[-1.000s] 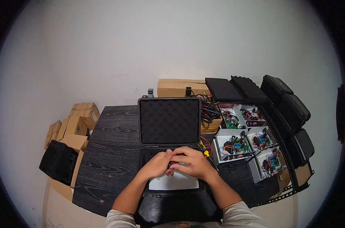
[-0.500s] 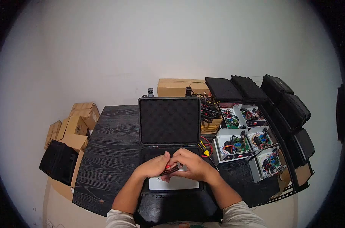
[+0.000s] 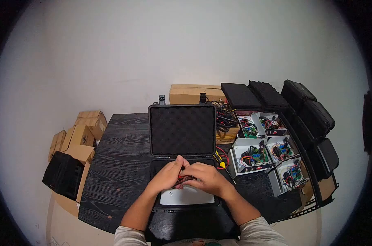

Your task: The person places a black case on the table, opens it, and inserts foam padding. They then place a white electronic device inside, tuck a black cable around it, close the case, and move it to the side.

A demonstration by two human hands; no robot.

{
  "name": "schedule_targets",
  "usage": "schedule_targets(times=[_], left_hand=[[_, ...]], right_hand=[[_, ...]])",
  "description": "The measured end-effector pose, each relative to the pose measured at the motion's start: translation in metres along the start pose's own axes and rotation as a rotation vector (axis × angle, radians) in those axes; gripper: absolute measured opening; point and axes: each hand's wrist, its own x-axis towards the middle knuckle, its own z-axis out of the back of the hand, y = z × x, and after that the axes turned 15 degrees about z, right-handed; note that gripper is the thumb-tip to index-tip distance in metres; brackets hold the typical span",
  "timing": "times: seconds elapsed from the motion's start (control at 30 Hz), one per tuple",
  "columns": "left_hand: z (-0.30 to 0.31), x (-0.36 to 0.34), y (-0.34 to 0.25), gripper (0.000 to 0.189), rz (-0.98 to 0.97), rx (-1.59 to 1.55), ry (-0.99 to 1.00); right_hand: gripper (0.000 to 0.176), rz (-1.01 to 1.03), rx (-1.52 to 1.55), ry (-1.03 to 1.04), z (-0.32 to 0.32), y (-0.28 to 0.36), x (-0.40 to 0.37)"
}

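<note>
Nearest, two pale sleeves point(image 3: 130, 235) lead to forearms reaching over the front rim of an open black hard case point(image 3: 167, 211). In its base lies a white panel point(image 3: 188, 198), partly covered by the hands. Just above that panel, the left hand point(image 3: 167, 178) and the right hand point(image 3: 206, 177) come together, fingers closed on a dark, reddish-tinged cable bundle point(image 3: 184, 180); some fingertips are hidden, so the exact grip of each cannot be told.

To handle the bundle well, I would let one hand anchor it while the other lays the strands side by side, pressing gently so that nothing kinks. Loose ends are best kept gathered inside the fingers, clear of the panel's face and the case's hinge edge.

A yellow-and-black screwdriver point(image 3: 221, 164) lies just beside the right wrist, so that elbow had better stay tucked in. Behind the hands stands the lid, lined with egg-crate foam point(image 3: 182, 131). Farther right sit open white housings point(image 3: 277, 187) with wired circuit boards; beyond the case, more cables point(image 3: 225, 117) rest on a cardboard box point(image 3: 228, 136) near the wall point(image 3: 186, 45).
</note>
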Motion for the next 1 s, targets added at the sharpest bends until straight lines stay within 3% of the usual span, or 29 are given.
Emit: schedule_targets(times=[0.27, 0.37, 0.47, 0.57, 0.6, 0.7, 0.83, 0.87, 1.0], left_hand=[[-0.003, -0.006, -0.008, 0.094, -0.083, 0.136, -0.138], [-0.004, -0.001, 0.001, 0.088, -0.087, -0.028, -0.074], [0.009, -0.004, 0.005, 0.095, -0.151, -0.07, -0.021], [0.017, -0.025, -0.011, 0.091, -0.336, 0.171, -0.193], [0.02, -0.035, -0.014, 0.077, -0.352, 0.234, -0.222], [0.026, -0.067, -0.018, 0.051, -0.38, 0.427, -0.303], [0.028, -0.103, -0.008, 0.043, -0.231, 0.419, -0.486], [0.031, -0.103, 0.01, 0.039, -0.28, 0.42, -0.599], [0.024, -0.128, 0.026, 0.037, -0.095, 0.402, -0.75]], right_hand=[[0.028, 0.144, -0.181, -0.011, -0.015, 0.005, 0.0], [0.026, 0.14, -0.211, -0.028, -0.015, 0.005, 0.003], [0.017, 0.07, -0.105, -0.178, -0.017, -0.009, 0.001], [0.018, -0.067, 0.05, -0.308, -0.016, -0.017, -0.001], [0.019, -0.183, 0.154, -0.325, -0.013, -0.013, 0.004], [0.015, -0.251, 0.334, -0.317, -0.018, -0.014, 0.018], [0.016, -0.414, 0.657, -0.138, -0.042, -0.027, 0.052], [0.02, -0.378, 0.656, -0.051, -0.051, -0.035, 0.056], [0.029, -0.327, 0.705, 0.165, -0.089, -0.05, 0.06]])
